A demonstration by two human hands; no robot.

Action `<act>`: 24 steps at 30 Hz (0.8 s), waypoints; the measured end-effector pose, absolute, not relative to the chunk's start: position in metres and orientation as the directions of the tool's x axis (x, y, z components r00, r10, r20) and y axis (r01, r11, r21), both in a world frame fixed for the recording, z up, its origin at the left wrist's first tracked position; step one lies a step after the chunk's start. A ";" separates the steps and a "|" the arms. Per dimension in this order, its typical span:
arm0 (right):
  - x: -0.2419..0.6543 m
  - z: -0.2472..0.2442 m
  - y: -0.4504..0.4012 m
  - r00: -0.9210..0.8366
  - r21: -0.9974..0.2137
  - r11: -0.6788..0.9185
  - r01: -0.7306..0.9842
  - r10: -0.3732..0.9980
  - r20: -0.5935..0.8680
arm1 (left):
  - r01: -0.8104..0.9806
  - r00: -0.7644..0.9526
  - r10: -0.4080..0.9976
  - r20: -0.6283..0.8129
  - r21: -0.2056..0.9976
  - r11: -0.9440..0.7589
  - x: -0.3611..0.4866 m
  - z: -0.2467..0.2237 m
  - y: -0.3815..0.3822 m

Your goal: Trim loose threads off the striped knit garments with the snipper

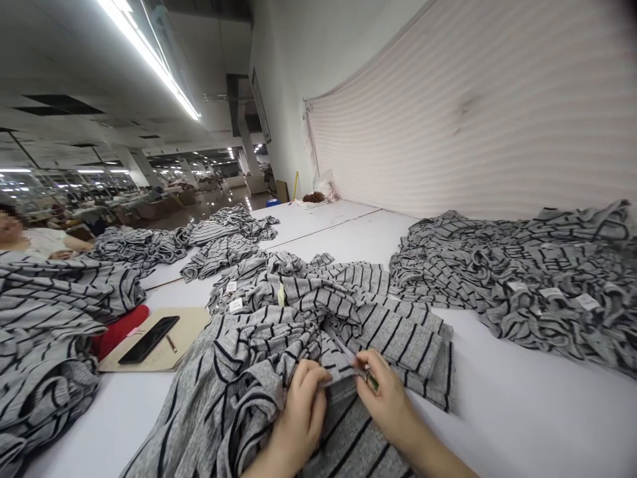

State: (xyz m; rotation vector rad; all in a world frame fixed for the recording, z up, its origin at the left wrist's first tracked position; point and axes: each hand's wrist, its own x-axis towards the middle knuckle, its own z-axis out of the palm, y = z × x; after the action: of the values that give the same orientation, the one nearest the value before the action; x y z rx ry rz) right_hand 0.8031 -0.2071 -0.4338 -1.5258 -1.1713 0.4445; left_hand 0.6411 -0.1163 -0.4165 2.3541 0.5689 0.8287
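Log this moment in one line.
left hand: pinching grey black-striped knit fabric; right hand: on same fabric, with small green object; rest: black rectangular phone on beige board

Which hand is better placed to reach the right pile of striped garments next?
Probably the right hand: it's nearer the garment pile, though something green shows in its grip. The left hand is farther, on striped fabric.
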 end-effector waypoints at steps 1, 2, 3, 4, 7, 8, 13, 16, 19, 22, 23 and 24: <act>0.804 -0.434 -0.208 0.420 -0.869 0.120 0.480 0.838 0.348 | 0.206 0.717 0.526 0.458 0.582 -0.787 0.641 -0.421 -0.117; 0.805 -0.434 -0.209 0.402 -0.846 0.132 0.516 0.835 0.375 | 0.226 0.707 0.511 0.489 0.529 -0.818 0.641 -0.426 -0.118; 0.805 -0.434 -0.209 0.393 -0.833 0.131 0.538 0.835 0.385 | 0.249 0.691 0.501 0.521 0.479 -0.842 0.641 -0.430 -0.118; 0.806 -0.433 -0.210 0.388 -0.828 0.119 0.548 0.841 0.378 | 0.274 0.676 0.490 0.550 0.431 -0.860 0.641 -0.434 -0.119; 0.808 -0.428 -0.214 0.359 -0.846 0.062 0.530 0.887 0.290 | 0.317 0.664 0.446 0.600 0.314 -0.895 0.640 -0.441 -0.120; 0.809 -0.425 -0.216 0.339 -0.856 0.051 0.515 0.905 0.258 | 0.322 0.662 0.434 0.611 0.291 -0.901 0.639 -0.443 -0.120; 0.812 -0.416 -0.225 0.236 -0.868 0.056 0.493 0.952 0.195 | 0.362 0.633 0.417 0.652 0.227 -0.904 0.637 -0.443 -0.124; 0.812 -0.416 -0.223 0.251 -0.848 0.017 0.530 0.952 0.177 | 0.368 0.612 0.402 0.682 0.204 -0.907 0.637 -0.441 -0.126; 0.813 -0.420 -0.221 0.298 -0.835 -0.024 0.549 0.940 0.169 | 0.365 0.593 0.390 0.704 0.197 -0.910 0.638 -0.439 -0.127; 0.813 -0.423 -0.220 0.316 -0.855 -0.028 0.518 0.935 0.160 | 0.374 0.578 0.390 0.717 0.191 -0.907 0.639 -0.439 -0.126; 0.812 -0.424 -0.220 0.312 -0.864 -0.026 0.503 0.938 0.153 | 0.380 0.569 0.391 0.723 0.190 -0.905 0.639 -0.440 -0.126; 0.810 -0.425 -0.219 0.304 -0.870 -0.021 0.492 0.941 0.149 | 0.384 0.557 0.388 0.734 0.186 -0.904 0.638 -0.441 -0.126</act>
State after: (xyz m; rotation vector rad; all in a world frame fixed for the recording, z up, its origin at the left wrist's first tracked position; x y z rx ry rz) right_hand 0.8104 -0.2189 -0.4252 -1.6558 -1.3224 0.6152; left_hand 0.6384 -0.1256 -0.4410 2.7682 0.6859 1.3073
